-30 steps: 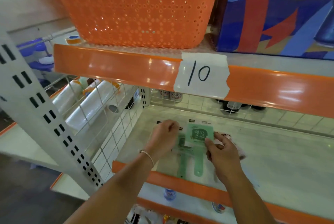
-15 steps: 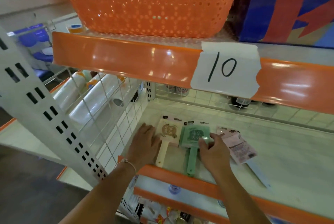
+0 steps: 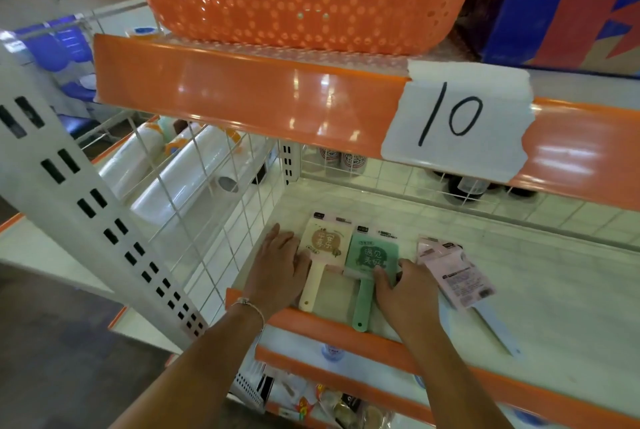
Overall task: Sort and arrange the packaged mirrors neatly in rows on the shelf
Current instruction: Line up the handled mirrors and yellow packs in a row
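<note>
Green mirror [image 3: 371, 255] — under right grip [image 3: 408, 293].

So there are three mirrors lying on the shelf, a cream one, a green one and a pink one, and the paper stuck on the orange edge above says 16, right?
Nearly. The paper label says 10, not 16; the head view shows it. The rest holds: the cream mirror, the green mirror and the pink mirror lie on the shelf.
</note>
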